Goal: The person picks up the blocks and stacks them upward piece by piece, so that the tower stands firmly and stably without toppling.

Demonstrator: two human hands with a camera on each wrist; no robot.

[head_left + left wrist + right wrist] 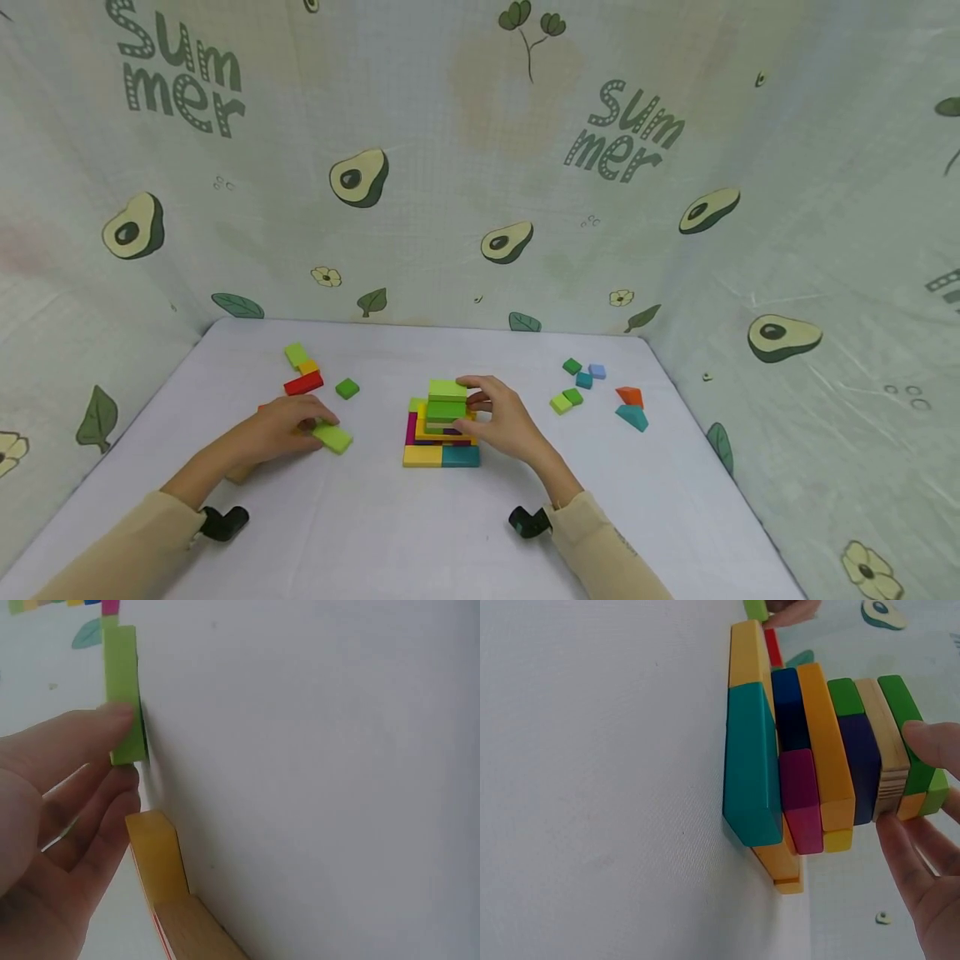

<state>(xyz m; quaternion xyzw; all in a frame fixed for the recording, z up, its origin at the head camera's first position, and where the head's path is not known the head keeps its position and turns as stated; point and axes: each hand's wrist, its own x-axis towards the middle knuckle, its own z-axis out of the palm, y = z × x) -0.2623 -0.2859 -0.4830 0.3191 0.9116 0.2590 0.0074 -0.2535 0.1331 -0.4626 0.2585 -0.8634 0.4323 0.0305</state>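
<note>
1. Tower (446, 412) of bright blocks stands in the middle of the white table (360, 533), and we see it between the two hands.
2. At the bottom front we spot a flat yellow block (422, 457) next to a flat teal block (461, 457). A lime block (447, 390) sits on the very top.
3. We see the right hand (504, 421) at the tower's right side, near the top. Its fingers are bent and a little apart. The thumb lies on a green block (901, 712), and another finger touches the wood block (883, 735) under it, so the hand holds the tower's top part.
4. We find the left hand (288, 429) left of the tower. Its thumb and finger are close together and pinch one end of a lime plank (332, 438). We cannot tell if the plank is off the table.
5. Near that hand, we see a red block (303, 382) and a small green block (347, 388).
6. Far to the right, we see an orange piece (630, 397) just behind a teal piece (632, 417), with little blue and green blocks (572, 366) nearby.
</note>
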